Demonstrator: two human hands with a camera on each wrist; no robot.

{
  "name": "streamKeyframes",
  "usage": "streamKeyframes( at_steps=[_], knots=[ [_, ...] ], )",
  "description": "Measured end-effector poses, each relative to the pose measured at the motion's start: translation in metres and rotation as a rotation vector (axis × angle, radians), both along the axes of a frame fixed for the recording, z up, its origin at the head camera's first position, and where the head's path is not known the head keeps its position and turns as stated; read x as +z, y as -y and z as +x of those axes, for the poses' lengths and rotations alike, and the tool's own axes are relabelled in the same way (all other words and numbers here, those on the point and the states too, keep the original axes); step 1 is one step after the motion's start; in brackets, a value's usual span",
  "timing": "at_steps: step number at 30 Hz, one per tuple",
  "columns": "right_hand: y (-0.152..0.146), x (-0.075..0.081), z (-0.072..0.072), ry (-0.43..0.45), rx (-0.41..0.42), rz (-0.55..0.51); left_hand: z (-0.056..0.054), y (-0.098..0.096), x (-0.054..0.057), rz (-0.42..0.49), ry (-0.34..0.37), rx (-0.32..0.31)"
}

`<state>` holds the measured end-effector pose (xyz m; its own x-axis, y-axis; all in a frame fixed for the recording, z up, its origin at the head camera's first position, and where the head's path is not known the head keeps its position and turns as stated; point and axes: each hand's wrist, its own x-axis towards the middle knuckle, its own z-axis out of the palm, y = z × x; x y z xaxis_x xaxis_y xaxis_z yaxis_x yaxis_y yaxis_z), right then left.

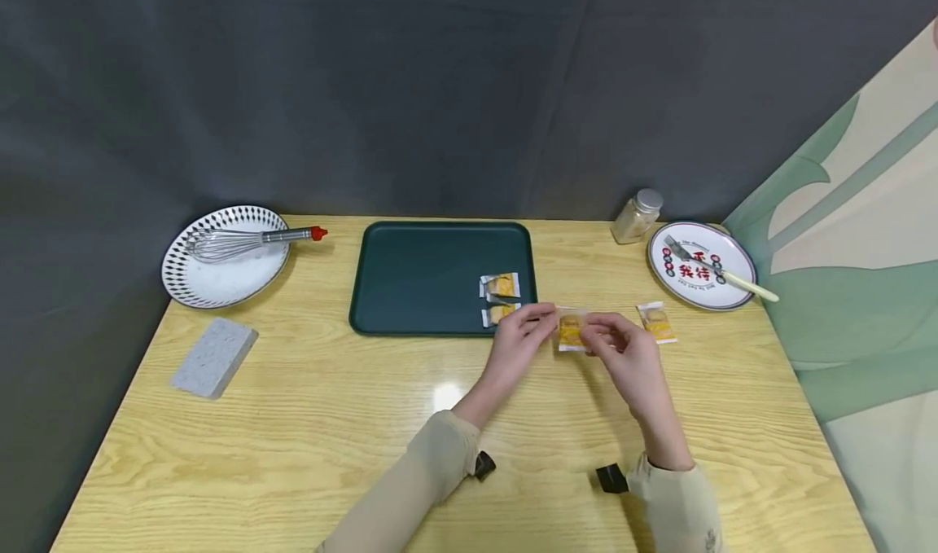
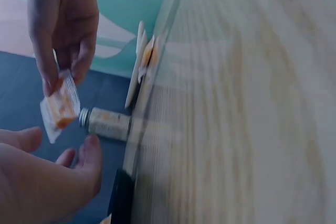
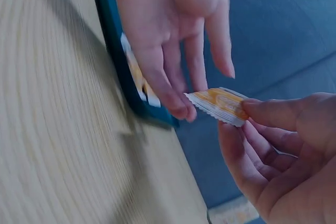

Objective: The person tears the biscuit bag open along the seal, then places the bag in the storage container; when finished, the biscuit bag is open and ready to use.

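Observation:
My right hand (image 1: 623, 353) pinches a small yellow-and-clear wrapped snack packet (image 1: 571, 331) between thumb and fingers, above the table right of the tray. In the right wrist view the packet (image 3: 218, 104) is held by one end. My left hand (image 1: 517, 343) is at the packet's other end, thumb apart from the fingers. Its fingertips come close to the wrapper; whether they touch it I cannot tell. Two similar packets (image 1: 501, 285) lie in the right front part of the dark green tray (image 1: 418, 276). Another packet (image 1: 656, 322) lies on the table to the right.
At the right stand a glass jar (image 1: 634, 219) with a grey lid and a plate (image 1: 677, 280) bearing a fork (image 1: 721, 273). On the left, a patterned dish (image 1: 220, 287) carries a whisk (image 1: 242, 242). A grey sponge-like block (image 1: 212, 357) lies in front of it.

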<state>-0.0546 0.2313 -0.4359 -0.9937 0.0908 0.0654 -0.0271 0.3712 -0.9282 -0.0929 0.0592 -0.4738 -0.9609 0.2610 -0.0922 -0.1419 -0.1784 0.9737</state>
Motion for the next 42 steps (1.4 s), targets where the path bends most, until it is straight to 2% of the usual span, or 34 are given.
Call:
streamKeyframes(
  at_steps=[3, 7, 11, 20, 28, 35, 42],
  knots=[
    [0.01, 0.003, 0.004, 0.035, 0.049, -0.005, -0.006, 0.008, 0.0, -0.028, 0.019, 0.007],
    [0.018, 0.003, 0.006, 0.062, 0.079, 0.037, -0.009, 0.016, 0.0, -0.004, 0.048, -0.003],
    [0.023, 0.001, 0.003, 0.049, 0.06, 0.061, -0.009, 0.022, -0.002, 0.045, 0.067, -0.003],
    [0.032, -0.004, -0.009, 0.036, 0.011, -0.012, -0.008, 0.028, -0.004, 0.035, 0.081, -0.04],
    [0.036, 0.001, -0.01, 0.036, 0.023, 0.026, -0.011, 0.034, 0.002, -0.063, -0.01, -0.068],
    [0.038, 0.004, -0.011, 0.029, 0.028, 0.029, -0.016, 0.038, 0.003, -0.067, -0.025, -0.105],
    [0.036, 0.001, -0.013, 0.03, 0.039, 0.019, -0.018, 0.038, 0.003, -0.126, -0.059, -0.125]
  ],
)
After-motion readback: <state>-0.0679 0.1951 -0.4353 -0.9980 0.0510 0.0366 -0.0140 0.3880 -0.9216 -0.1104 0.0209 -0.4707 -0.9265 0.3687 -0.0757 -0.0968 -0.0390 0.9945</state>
